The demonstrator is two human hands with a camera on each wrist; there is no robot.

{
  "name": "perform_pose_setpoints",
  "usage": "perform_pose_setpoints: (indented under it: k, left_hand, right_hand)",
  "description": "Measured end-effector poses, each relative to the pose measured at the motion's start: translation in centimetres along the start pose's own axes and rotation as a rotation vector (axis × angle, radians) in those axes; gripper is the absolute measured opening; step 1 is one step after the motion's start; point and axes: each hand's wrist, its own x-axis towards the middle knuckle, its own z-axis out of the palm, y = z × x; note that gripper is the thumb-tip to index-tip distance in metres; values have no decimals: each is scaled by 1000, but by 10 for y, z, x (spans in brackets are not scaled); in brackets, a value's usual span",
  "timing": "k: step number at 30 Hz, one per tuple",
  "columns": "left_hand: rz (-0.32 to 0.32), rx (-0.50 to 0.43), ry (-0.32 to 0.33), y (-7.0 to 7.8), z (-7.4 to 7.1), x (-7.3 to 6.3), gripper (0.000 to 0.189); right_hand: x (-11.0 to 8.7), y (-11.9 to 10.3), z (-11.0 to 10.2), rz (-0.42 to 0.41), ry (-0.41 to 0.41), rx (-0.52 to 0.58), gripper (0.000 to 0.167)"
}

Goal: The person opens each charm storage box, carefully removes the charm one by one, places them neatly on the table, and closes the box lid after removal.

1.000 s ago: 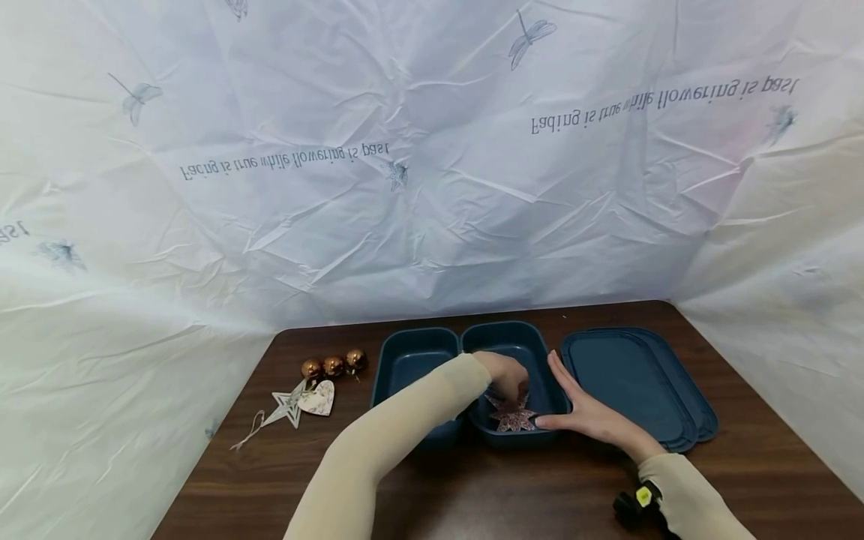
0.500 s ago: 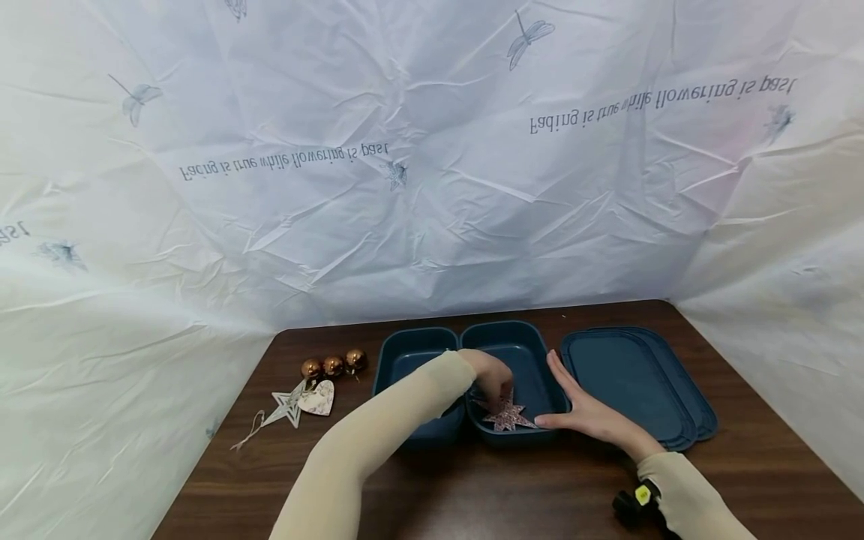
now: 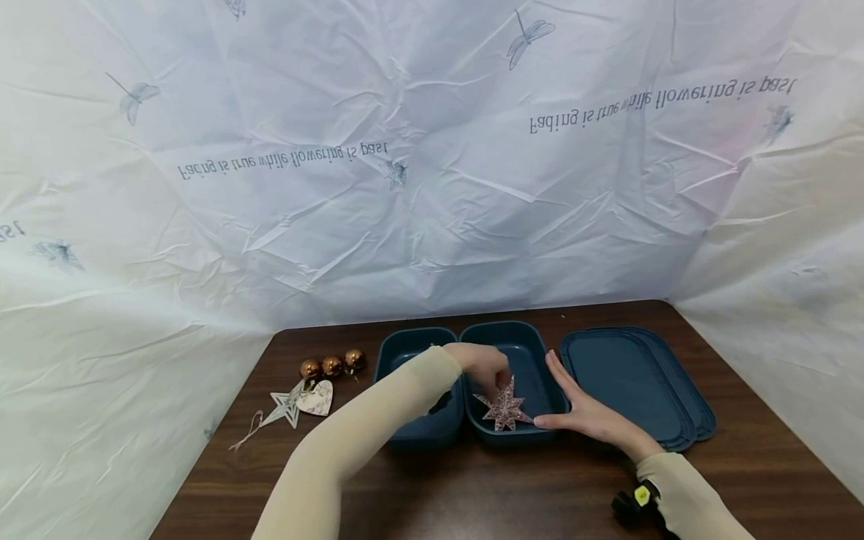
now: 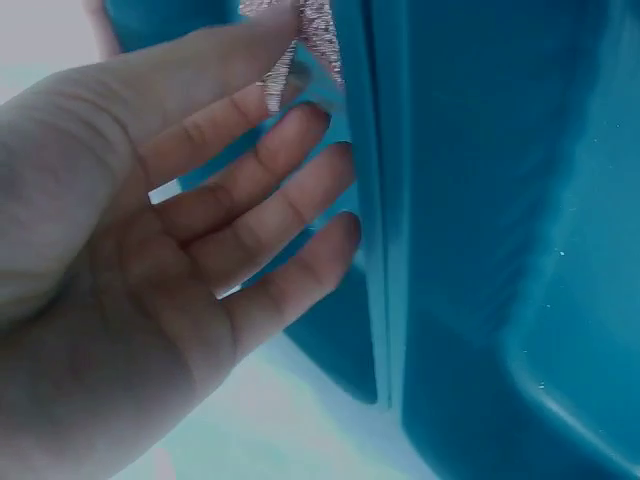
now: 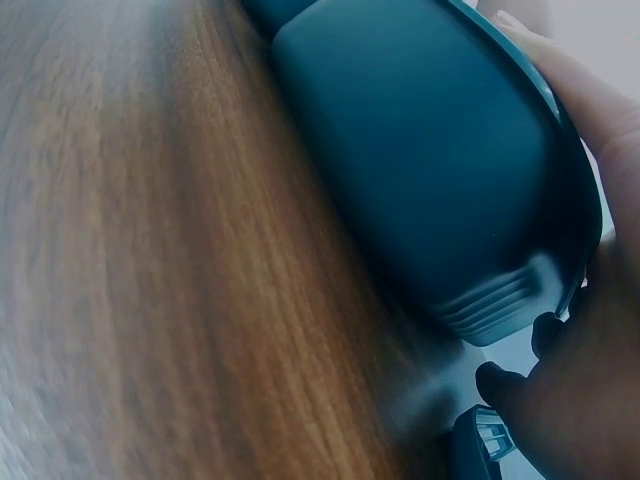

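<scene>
A pink glittery star ornament [image 3: 503, 409] is tilted in the near part of the right-hand blue box [image 3: 533, 330]. My left hand [image 3: 486, 365] reaches over the left-hand blue box [image 3: 412, 339] and pinches one star point between thumb and index finger, as the left wrist view shows. The other fingers of that hand [image 4: 270, 200] are loosely bent beside the box wall. My right hand [image 3: 580, 412] rests with thumb and fingers spread across the near right corner of the right-hand box. Its thumb touches the near rim; the fingers lie along the right side, partly hidden.
On the left of the brown table [image 3: 256, 495] lie copper baubles [image 3: 332, 366], a white star [image 3: 286, 406] with a string loop, and a patterned heart [image 3: 316, 398]. Stacked blue lids [image 3: 628, 382] lie right of the boxes. A white printed sheet [image 3: 432, 187] stands behind.
My left hand has shifted left and slightly back, drawing the glittery star with it, so more of the star shows. My right hand has stayed at the box corner.
</scene>
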Motion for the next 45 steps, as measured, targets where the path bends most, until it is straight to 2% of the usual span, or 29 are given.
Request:
perform_pose_setpoints:
  k: [6, 12, 17, 21, 27, 32, 38, 45]
  left_hand:
    - [51, -6, 65, 6, -2, -11, 7]
    - [120, -11, 168, 3, -4, -28, 11]
    - [169, -53, 265, -5, -7, -52, 14]
    - [161, -124, 351, -14, -9, -75, 12]
    - [112, -229, 520, -34, -6, -116, 10]
    - [41, -313, 649, -52, 1, -157, 10]
    - [-85, -369, 777, -72, 14, -205, 15]
    - [-253, -402, 893, -92, 39, -245, 18]
  right_hand:
    - [0, 0, 1, 5, -1, 1, 108]
    - [0, -2, 0, 23, 4, -8, 108]
    - [0, -2, 0, 37, 1, -5, 108]
    - [0, -2, 0, 42, -2, -2, 108]
    - [0, -2, 0, 34, -6, 0, 108]
    - [0, -1, -1, 30, -7, 0, 108]
    - [1, -2, -2, 26, -7, 2, 109]
    - [0, -2, -1, 32, -8, 0, 108]
